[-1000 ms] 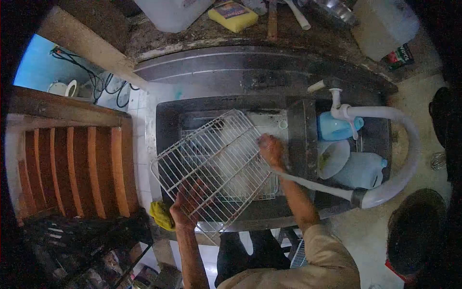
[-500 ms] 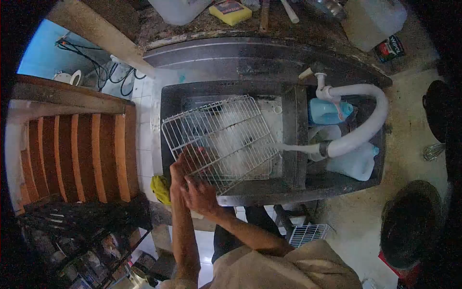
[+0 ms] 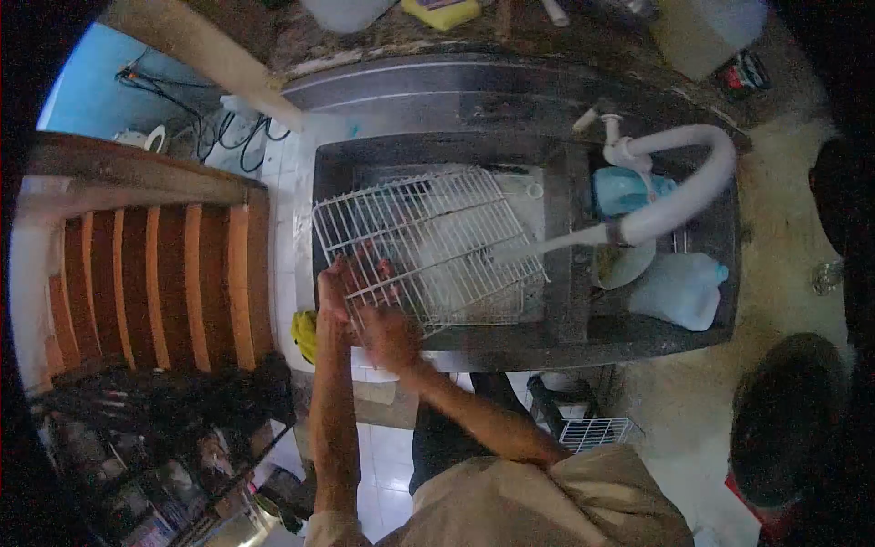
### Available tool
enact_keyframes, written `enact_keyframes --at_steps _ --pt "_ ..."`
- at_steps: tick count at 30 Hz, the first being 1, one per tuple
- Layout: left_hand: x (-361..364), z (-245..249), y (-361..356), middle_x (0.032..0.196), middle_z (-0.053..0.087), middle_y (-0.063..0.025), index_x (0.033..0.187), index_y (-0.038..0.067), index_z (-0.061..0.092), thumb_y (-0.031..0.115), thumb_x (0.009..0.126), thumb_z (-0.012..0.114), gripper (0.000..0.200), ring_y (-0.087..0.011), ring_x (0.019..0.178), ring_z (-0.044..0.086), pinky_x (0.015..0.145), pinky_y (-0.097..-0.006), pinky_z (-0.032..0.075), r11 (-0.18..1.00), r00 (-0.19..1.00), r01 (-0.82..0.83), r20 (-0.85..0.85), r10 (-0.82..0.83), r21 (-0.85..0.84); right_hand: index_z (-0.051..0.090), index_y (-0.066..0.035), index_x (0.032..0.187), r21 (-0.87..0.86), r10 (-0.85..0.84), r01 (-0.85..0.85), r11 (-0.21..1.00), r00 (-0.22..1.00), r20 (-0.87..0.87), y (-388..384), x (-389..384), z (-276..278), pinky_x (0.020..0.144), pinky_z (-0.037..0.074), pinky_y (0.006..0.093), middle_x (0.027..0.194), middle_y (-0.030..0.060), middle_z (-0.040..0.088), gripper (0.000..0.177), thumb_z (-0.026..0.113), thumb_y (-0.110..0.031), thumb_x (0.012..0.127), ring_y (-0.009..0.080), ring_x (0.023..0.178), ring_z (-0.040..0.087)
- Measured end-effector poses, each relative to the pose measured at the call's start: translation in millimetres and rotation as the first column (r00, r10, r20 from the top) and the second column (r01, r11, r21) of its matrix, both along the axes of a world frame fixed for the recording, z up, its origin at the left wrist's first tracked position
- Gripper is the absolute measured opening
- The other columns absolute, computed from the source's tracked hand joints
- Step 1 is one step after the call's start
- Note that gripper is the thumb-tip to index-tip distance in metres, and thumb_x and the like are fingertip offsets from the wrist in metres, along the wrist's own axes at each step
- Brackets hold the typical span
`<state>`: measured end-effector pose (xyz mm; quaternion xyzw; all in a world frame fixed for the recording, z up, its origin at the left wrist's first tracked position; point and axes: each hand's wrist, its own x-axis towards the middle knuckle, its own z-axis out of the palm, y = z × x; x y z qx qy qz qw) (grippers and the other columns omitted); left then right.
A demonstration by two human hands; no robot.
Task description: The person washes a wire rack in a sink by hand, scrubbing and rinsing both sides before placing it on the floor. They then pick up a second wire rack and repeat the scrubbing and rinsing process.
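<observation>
A white wire rack (image 3: pixel 437 232) is held tilted over the left basin of a dark sink (image 3: pixel 437 146). My left hand (image 3: pixel 335 290) grips its near left corner, with some fingers showing through the wires from underneath. Just to the right, my right hand (image 3: pixel 392 337) is curled against the near edge of the rack, blurred by motion. Whatever its fingers hold is hidden. Water from a thick white hose spout (image 3: pixel 679 205) runs onto the right part of the rack. More wire grid (image 3: pixel 497 310) shows low in the basin, beneath the rack.
The right basin holds a blue bottle (image 3: pixel 624 191), a pale bowl (image 3: pixel 624 264) and a whitish jug (image 3: pixel 684 292). A yellow-green cloth (image 3: pixel 304 337) hangs at the sink's left corner. Behind the sink lies a yellow packet (image 3: pixel 442 13). Another wire rack (image 3: pixel 594 433) stands low beside my legs.
The view has shifted slightly. My right hand has moved a little along the near edge of the rack and is now blurred. My left hand keeps its hold, and water still runs.
</observation>
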<state>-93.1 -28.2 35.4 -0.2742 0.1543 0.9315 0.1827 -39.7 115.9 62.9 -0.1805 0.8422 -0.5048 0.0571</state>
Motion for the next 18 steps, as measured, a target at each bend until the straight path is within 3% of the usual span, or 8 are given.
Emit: enact_keyframes --at_steps 3,6,7,10,14,15,17,18 --pt "-5 4 -1 0.116 0.050 -0.0255 0.131 0.009 0.039 0.039 0.089 0.047 0.052 -0.0401 0.104 0.052 0.090 -0.0664 0.038 0.998 0.998 0.054 -0.018 -0.053 0.028 0.058 -0.008 0.106 -0.086 0.031 -0.071 0.994 0.915 -0.402 -17 22 25 0.060 0.046 0.0480 0.074 0.0116 0.057 0.035 0.065 -0.014 0.072 0.0333 0.067 0.056" --pt "-6 3 -5 0.116 0.050 -0.0262 0.130 0.009 0.041 0.038 0.088 0.048 0.050 -0.0414 0.104 0.051 0.091 -0.0662 0.037 0.995 0.996 0.079 -0.056 -0.075 0.060 0.059 -0.010 0.109 0.127 0.164 -0.141 0.982 0.967 -0.196 48 13 -26 0.060 0.048 0.0473 0.074 0.0115 0.057 0.038 0.062 -0.013 0.071 0.0345 0.071 0.057" --pt "-5 2 -4 0.116 0.050 -0.0256 0.117 0.011 0.046 0.037 0.087 0.049 0.040 -0.0421 0.104 0.050 0.090 -0.0676 0.036 0.997 0.996 0.070 -0.062 -0.068 0.039 0.060 -0.012 0.103 0.004 0.091 -0.093 0.996 0.965 -0.244 88 1 -32 0.059 0.048 0.0476 0.073 0.0123 0.057 0.033 0.061 -0.011 0.070 0.0346 0.070 0.057" --pt "-6 0 -7 0.115 0.050 -0.0239 0.079 0.015 0.061 0.037 0.082 0.054 0.023 -0.0445 0.103 0.050 0.088 -0.0717 0.035 0.999 0.998 0.036 -0.053 -0.038 -0.030 0.064 -0.009 0.091 0.387 -0.102 0.132 0.912 0.990 -0.099 163 -44 -99 0.064 0.049 0.0444 0.079 0.0142 0.062 0.019 0.063 -0.018 0.074 0.0346 0.076 0.060" --pt "-3 -23 -20 0.115 0.053 -0.0236 0.101 0.013 0.060 0.035 0.079 0.059 0.031 -0.0454 0.104 0.051 0.090 -0.0701 0.035 0.997 1.000 0.019 -0.018 -0.020 -0.072 0.064 -0.007 0.088 0.423 -0.550 0.464 0.779 0.828 0.105 177 -59 -143 0.069 0.050 0.0457 0.088 0.0173 0.064 0.015 0.062 -0.016 0.075 0.0371 0.086 0.062" --pt "-3 -23 -20 0.115 0.053 -0.0237 0.103 0.012 0.060 0.035 0.079 0.059 0.033 -0.0454 0.104 0.051 0.090 -0.0699 0.035 0.997 0.999 0.030 -0.027 -0.032 -0.071 0.062 -0.006 0.085 0.395 -0.541 0.439 0.807 0.817 0.199 148 -53 -76 0.070 0.048 0.0478 0.086 0.0176 0.062 0.014 0.060 -0.016 0.075 0.0380 0.085 0.060" --pt "-5 -14 -18 0.115 0.053 -0.0237 0.107 0.011 0.058 0.036 0.080 0.060 0.037 -0.0453 0.105 0.051 0.090 -0.0695 0.035 0.994 0.997 0.074 -0.023 -0.076 -0.074 0.060 -0.005 0.089 0.241 -0.132 0.156 0.958 0.985 -0.111 95 -18 -57 0.063 0.043 0.0489 0.080 0.0162 0.058 0.020 0.062 -0.012 0.070 0.0368 0.077 0.057" --pt "-8 -5 -16 0.115 0.053 -0.0237 0.109 0.011 0.057 0.036 0.080 0.060 0.038 -0.0453 0.105 0.051 0.090 -0.0693 0.035 0.992 0.995 0.100 -0.012 -0.101 -0.079 0.060 -0.006 0.091 0.153 -0.072 0.041 0.987 0.978 0.196 67 -5 -29 0.065 0.044 0.0484 0.080 0.0160 0.058 0.024 0.063 -0.011 0.068 0.0358 0.080 0.057"
